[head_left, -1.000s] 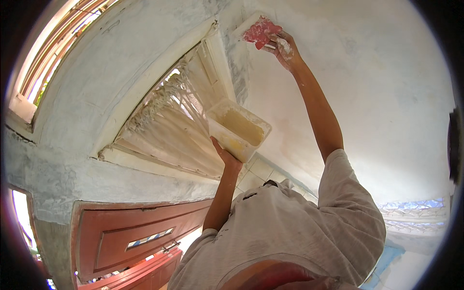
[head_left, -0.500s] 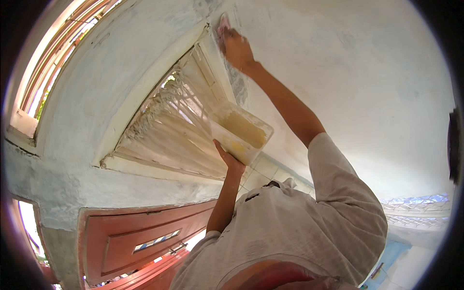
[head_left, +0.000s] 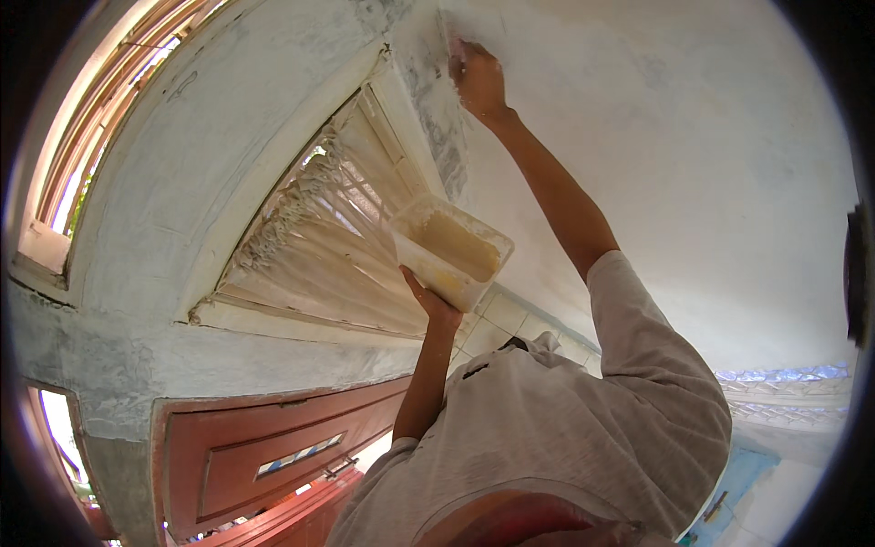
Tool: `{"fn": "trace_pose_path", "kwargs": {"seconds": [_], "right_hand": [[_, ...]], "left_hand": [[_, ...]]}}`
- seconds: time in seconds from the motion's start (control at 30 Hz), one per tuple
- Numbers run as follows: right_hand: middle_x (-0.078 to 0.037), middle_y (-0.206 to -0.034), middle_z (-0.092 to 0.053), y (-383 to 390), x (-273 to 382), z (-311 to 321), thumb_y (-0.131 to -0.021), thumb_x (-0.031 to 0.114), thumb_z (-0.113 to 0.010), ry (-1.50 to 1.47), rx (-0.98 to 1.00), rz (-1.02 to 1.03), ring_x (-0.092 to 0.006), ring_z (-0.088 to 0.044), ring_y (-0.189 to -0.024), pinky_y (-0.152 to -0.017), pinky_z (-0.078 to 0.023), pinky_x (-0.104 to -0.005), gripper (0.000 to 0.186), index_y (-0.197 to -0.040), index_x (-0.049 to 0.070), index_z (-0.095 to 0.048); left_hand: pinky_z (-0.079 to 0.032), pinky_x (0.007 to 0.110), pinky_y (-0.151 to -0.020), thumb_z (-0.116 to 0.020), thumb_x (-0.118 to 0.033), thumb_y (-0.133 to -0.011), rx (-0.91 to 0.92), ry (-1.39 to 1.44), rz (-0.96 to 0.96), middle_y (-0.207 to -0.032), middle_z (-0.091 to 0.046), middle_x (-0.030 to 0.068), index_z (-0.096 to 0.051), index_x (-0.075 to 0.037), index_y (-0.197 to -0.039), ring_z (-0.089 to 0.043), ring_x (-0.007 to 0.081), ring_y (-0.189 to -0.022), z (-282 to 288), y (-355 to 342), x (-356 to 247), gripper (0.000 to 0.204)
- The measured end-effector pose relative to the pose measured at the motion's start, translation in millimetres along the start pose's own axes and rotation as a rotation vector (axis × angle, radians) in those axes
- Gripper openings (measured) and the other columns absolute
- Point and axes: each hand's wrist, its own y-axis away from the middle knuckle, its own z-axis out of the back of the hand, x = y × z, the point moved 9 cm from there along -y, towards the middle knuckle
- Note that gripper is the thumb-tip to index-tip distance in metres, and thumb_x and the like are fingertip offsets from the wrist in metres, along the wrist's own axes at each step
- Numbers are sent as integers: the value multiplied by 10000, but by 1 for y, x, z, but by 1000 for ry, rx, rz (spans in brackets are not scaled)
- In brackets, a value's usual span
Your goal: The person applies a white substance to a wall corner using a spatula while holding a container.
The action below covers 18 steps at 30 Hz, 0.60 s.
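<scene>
Up at the wall [head_left: 656, 173], beside its grey, streaked strip [head_left: 442, 128], my right hand [head_left: 480, 84] is closed round a small pinkish thing [head_left: 457, 56]. Blur and my fingers hide most of that thing, so its kind does not show. Lower down, my left hand [head_left: 443, 305] supports a whitish rectangular plastic tub [head_left: 467, 292] from below, fingers wrapped on its underside. Cream-coloured paste [head_left: 451, 242] coats the inside of the tub, which is tilted so that its opening shows.
Left of the tub is a window with a gathered pale curtain [head_left: 319, 264] and a white frame [head_left: 205, 310]. A reddish-brown door [head_left: 228, 465] stands at lower left. Slatted bars [head_left: 100, 100] fill an opening at upper left. A blue door [head_left: 729, 497] shows at lower right.
My right hand has moved a little to the right and down along the wall with the pinkish thing, uncovering more of the grey strip. The left hand and tub have hardly shifted.
</scene>
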Motion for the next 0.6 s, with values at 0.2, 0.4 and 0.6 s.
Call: {"fn": "trace_pose_path", "kwargs": {"seconds": [0.2,0.4,0.6], "right_hand": [[-212,-1057,-678,57,69,-9,-894,32,-639,-60,64,156,-369,-692,-893,-774,-586,-427,391,-1283,-5,-646],[-199,-1013,-704,73,-6,8,-896,109,-644,-134,64,-161,-383,-699,-903,-812,-570,-469,348,-1221,-10,-678],[-210,-990,-696,62,-6,-30,-922,80,-617,-16,42,8,-377,-687,-828,-746,-568,-464,293,-1192,-24,-666]], "left_hand": [[-391,449,-1155,-432,-798,-941,57,-32,-18,-1555,-404,72,-284,-180,-1610,-419,291,-1406,8,-4,-1,922],[-394,448,-1153,-429,-801,-940,38,-20,15,-1560,-401,80,-278,-167,-1611,-411,296,-1412,7,-2,3,936],[-387,425,-1162,-436,-800,-942,33,-6,41,-1557,-405,75,-314,-159,-1594,-410,282,-1416,10,-7,11,923]]}}
